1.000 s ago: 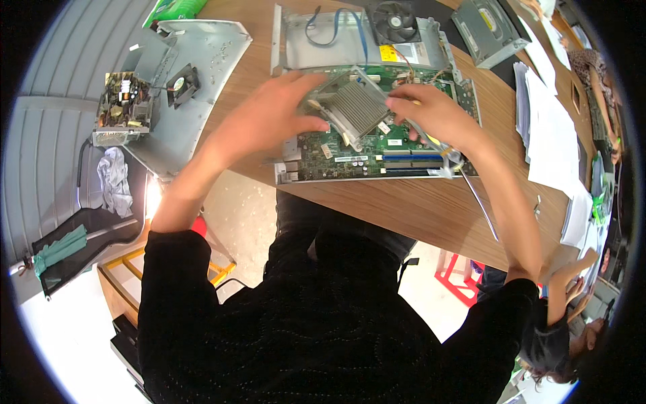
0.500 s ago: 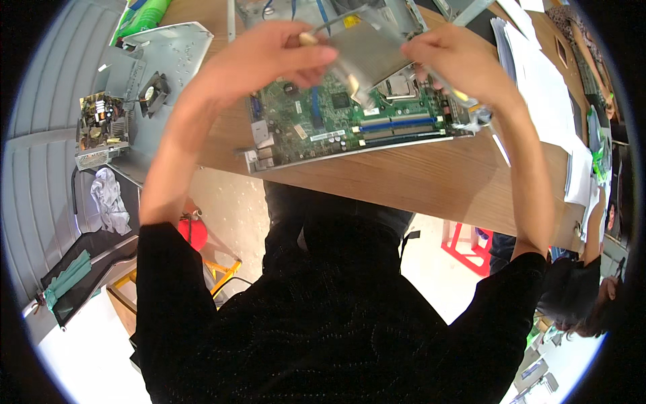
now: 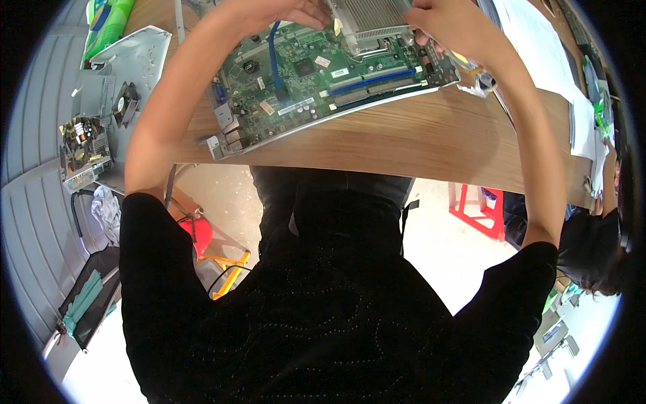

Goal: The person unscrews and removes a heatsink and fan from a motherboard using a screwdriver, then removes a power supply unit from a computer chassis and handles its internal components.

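Grey heatsink clamped in right fingers; left fingers beside it, grip couldn't be told; board lay below both. Seemingly a holding step; next move called for steady support.

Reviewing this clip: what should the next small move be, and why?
Perhaps steady the finned heat sink with the left hand, near its left side: the right hand, at its right edge, also holds a slim tool, and the circuit board lies below.
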`<state>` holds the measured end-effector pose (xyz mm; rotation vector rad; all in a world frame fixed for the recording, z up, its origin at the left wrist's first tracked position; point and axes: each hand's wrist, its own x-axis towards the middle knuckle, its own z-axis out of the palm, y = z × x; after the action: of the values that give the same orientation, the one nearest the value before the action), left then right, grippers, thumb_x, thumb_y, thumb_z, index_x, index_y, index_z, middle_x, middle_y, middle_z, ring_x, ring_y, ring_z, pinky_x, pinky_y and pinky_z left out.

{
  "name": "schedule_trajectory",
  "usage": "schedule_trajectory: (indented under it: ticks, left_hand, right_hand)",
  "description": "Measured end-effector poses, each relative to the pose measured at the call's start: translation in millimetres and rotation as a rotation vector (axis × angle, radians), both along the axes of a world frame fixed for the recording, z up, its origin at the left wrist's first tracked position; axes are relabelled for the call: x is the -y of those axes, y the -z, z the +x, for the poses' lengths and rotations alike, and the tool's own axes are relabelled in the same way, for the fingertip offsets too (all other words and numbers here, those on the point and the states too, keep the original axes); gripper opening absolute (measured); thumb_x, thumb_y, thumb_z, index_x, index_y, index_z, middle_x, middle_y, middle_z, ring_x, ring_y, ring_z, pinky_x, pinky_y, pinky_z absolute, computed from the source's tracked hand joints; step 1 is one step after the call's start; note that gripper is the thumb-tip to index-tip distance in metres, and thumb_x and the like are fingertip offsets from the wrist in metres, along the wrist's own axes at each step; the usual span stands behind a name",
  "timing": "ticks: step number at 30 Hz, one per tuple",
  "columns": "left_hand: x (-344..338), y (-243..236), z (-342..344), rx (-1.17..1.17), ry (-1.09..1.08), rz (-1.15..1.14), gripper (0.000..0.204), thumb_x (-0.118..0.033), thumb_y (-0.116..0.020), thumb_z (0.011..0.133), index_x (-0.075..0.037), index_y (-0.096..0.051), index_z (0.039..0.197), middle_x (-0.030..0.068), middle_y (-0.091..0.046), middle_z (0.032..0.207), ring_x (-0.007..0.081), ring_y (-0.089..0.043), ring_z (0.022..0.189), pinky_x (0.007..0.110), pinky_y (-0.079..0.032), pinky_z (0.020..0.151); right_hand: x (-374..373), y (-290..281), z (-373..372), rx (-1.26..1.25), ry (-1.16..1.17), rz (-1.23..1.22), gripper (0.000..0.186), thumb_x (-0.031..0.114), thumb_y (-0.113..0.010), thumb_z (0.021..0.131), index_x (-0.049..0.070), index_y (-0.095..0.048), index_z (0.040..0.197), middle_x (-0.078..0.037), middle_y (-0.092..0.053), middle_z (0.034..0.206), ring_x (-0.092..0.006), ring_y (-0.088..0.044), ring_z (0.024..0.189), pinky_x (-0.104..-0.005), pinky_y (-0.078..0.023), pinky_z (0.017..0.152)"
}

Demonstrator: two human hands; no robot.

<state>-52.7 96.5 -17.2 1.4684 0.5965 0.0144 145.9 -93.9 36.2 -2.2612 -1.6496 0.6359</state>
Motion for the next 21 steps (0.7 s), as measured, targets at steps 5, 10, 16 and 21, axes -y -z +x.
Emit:
schedule_trajectory:
  ticks: [5,10,16,21]
  left_hand:
    - [17,6,-6,-0.007,-0.106,0.086,0.031,-0.025,-0.059,0.099,0.005,-0.069,0.102,0.0149,-0.071,0.088,0.0227,-0.073,0.075,0.033,-0.062,0.067]
    - [23,12,-2,-0.007,-0.128,0.146,0.033,-0.024,-0.058,0.098,0.007,-0.068,0.101,0.0145,-0.070,0.087,0.0226,-0.073,0.074,0.033,-0.062,0.066]
    - [24,16,-2,-0.005,-0.117,0.191,0.036,-0.024,-0.057,0.098,0.010,-0.068,0.103,0.0158,-0.070,0.085,0.0243,-0.073,0.074,0.034,-0.062,0.065]
    - [21,20,-3,-0.033,-0.127,0.195,0.040,-0.027,-0.057,0.097,0.011,-0.068,0.105,0.0175,-0.070,0.082,0.0249,-0.073,0.074,0.035,-0.063,0.066]
  right_hand:
    - [-7,1,-2,0.266,-0.054,0.108,0.029,0.020,-0.062,0.079,-0.006,-0.072,0.075,-0.028,-0.070,0.078,-0.0416,-0.072,0.081,-0.0476,-0.057,0.077]
    - [0,-4,-19,0.323,-0.022,0.125,0.027,0.020,-0.061,0.081,-0.005,-0.072,0.076,-0.030,-0.069,0.081,-0.0452,-0.070,0.083,-0.0513,-0.056,0.078]
    - [22,-23,-24,0.274,-0.073,0.428,0.024,0.015,-0.059,0.086,-0.006,-0.070,0.087,-0.029,-0.068,0.087,-0.0451,-0.068,0.086,-0.0510,-0.053,0.079]
    - [31,-29,-13,0.155,0.000,0.271,0.026,0.020,-0.061,0.089,-0.005,-0.069,0.091,-0.029,-0.068,0.088,-0.0436,-0.068,0.085,-0.0483,-0.052,0.077]
